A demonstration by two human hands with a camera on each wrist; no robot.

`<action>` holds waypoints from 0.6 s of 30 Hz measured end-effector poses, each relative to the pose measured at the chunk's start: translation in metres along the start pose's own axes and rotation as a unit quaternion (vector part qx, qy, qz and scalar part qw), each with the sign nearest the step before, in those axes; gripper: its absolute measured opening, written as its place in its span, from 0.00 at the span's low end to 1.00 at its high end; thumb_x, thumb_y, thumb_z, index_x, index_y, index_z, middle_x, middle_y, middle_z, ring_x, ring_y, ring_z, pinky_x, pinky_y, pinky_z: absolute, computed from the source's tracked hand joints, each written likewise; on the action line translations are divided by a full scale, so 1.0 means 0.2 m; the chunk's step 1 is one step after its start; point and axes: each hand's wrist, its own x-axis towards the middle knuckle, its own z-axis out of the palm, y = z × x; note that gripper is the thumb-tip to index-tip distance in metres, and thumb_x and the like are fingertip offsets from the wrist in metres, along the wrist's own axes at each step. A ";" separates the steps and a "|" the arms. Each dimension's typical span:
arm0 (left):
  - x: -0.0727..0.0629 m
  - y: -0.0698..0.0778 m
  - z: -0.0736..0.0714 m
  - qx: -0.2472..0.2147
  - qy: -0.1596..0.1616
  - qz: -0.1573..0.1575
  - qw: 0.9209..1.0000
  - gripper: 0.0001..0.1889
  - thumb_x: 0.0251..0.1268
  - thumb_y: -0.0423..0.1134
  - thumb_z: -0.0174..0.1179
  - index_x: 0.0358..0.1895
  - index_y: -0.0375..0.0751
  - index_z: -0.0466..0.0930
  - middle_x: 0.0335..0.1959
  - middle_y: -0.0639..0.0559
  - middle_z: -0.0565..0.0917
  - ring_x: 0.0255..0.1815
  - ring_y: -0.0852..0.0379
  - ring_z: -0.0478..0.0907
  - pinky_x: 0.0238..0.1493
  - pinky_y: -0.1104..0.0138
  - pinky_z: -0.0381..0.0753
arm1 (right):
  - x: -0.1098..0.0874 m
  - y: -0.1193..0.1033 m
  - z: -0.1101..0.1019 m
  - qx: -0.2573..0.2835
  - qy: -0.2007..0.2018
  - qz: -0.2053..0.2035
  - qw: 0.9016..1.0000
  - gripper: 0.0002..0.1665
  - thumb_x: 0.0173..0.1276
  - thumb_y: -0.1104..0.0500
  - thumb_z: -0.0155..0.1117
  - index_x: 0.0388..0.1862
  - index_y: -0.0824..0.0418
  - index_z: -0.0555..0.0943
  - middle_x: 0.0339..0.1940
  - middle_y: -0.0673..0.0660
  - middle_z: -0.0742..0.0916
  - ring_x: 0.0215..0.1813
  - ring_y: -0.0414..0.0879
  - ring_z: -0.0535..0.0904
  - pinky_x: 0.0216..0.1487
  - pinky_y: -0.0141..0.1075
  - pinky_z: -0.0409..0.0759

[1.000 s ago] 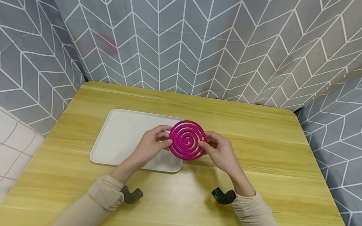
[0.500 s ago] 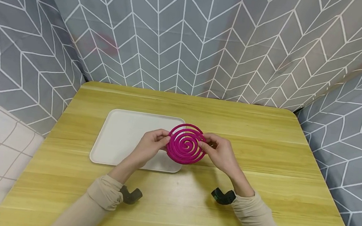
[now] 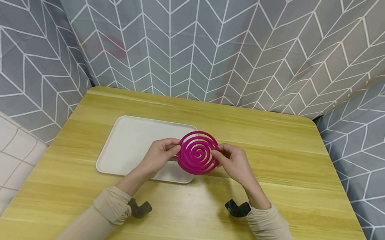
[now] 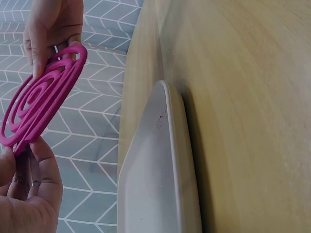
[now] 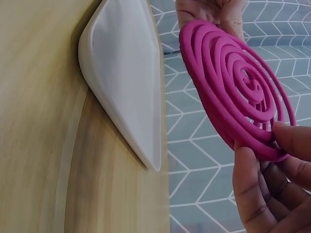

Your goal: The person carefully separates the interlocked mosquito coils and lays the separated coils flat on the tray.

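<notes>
As hands (image 3: 160, 155) (image 3: 233, 162) pinch, pink spiral (image 3: 196, 154), facing head camera

From far off, I see the person's left sleeve (image 3: 96, 219) and right sleeve (image 3: 276, 236). Both are light tan, with scrunchy ends near the wrists. A dark grey bent piece (image 3: 139, 209) sticks out by the left wrist, and a black bent piece (image 3: 237, 209) by the right one. The left hand (image 3: 159, 153) and right hand (image 3: 234, 160) are bare.

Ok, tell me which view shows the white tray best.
Head view: most of the tray shows, though the left hand and pink spiral cover some. Left wrist cuts it off at the bottom, right wrist at the top.
</notes>
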 end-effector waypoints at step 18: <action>0.00 -0.01 0.00 -0.017 -0.002 -0.012 1.000 0.12 0.73 0.29 0.52 0.54 0.28 0.77 0.43 0.42 0.87 0.38 0.62 0.84 0.43 0.64 0.90 | 0.00 0.03 -0.02 0.069 -0.032 0.053 0.996 0.10 0.64 0.64 0.67 0.42 0.69 0.81 0.36 0.63 0.87 0.33 0.43 0.84 0.36 0.40 0.89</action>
